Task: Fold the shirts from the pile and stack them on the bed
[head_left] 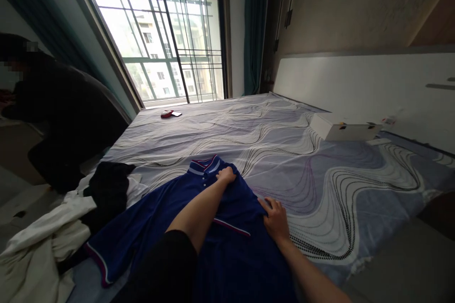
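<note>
A blue polo shirt (167, 208) with a striped collar and red-and-white trim lies front up on the bed. My left hand (226, 175) is closed on the cloth at the shirt's shoulder, just right of the collar. Lower down, my right hand (276, 218) rests at the shirt's right edge with its fingers stretched out and partly apart. Its fingertips touch the blue cloth there. One short sleeve spreads out at lower left; the other cannot be made out clearly.
Black cloth (110, 184) and crumpled cream clothes (53, 241) lie to the left. On the patterned bedsheet (227, 128) are a white box (350, 128) near the headboard (369, 80) and a small red item (166, 114) at the far edge. A person (67, 104) in dark clothing is at left.
</note>
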Tool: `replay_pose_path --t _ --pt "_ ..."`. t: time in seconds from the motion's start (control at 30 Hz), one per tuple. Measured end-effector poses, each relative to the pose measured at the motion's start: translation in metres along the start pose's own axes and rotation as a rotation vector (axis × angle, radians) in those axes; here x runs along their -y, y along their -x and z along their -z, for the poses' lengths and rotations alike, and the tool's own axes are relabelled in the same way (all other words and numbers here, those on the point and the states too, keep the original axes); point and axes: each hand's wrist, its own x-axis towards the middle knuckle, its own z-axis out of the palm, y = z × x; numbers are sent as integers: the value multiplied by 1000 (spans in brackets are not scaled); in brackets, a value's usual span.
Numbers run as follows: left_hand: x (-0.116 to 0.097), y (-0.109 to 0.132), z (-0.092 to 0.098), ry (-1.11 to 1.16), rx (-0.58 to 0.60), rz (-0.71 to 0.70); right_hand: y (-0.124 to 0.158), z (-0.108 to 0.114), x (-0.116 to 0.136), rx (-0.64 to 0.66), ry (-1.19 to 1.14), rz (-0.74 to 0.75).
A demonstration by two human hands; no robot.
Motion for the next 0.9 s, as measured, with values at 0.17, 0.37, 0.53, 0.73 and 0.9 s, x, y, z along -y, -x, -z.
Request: replay_pose_path --t 0.17,0.37,0.53,0.73,0.9 --pt "-23 -23 -11 13 -32 -80 -1 -4 -3 -36 13 -5" --pt "-15 8 -25 -28 -187 -34 -1 -10 -7 -94 -35 -43" --pt "29 65 -34 -100 -277 -32 -2 -12 -7 -107 -58 -80" --pt "72 100 -24 -150 -277 -57 -2 -9 -4 -109 5 -140" --pt "75 129 -26 -144 -367 -228 -2 -10 -4 -122 56 -152"
